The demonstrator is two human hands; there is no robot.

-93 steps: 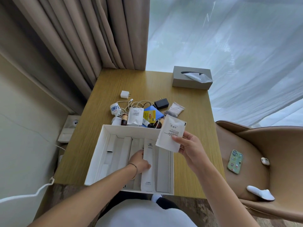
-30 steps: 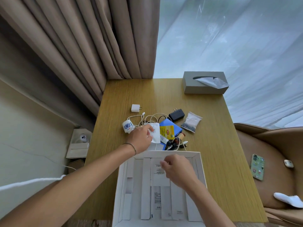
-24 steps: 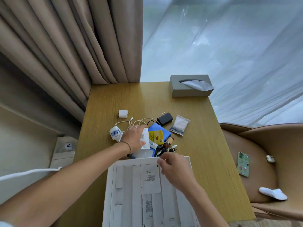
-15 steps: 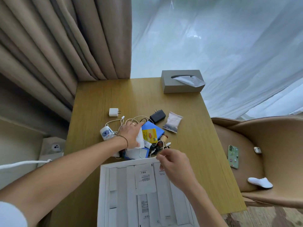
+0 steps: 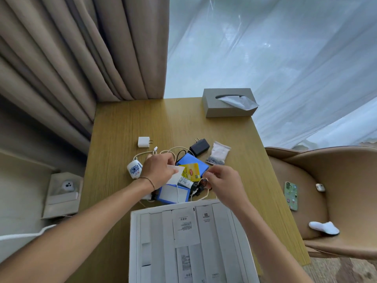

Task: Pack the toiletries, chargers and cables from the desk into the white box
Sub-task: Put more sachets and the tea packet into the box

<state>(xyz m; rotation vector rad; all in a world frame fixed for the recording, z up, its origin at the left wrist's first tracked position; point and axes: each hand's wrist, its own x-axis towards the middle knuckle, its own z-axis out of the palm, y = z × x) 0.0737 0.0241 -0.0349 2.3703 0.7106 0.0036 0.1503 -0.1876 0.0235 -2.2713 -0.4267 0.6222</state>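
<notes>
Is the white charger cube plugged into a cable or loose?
Loose. The white charger cube lies alone on the desk, prongs bare; the cable's plug rests just beside it.

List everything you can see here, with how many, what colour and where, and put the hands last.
desk: 1, wood, centre
white box: 1, white, near desk edge, long white packets and a sachet inside
tissue box: 1, grey, far right corner
white charger: 1, white, apart behind the pile
black charger: 1, black, back of pile
clear bag: 1, clear, right of pile
blue pouch: 1, blue, in pile
tea bag: 1, yellow, on blue pouch
patterned case: 1, white and blue, left of pile
cable: count unclear, white, looped through pile
chair: 1, tan, right
phone: 1, green, on chair
left hand: 1, holding a white sachet
right hand: 1, pinching in the pile, object unclear
</notes>
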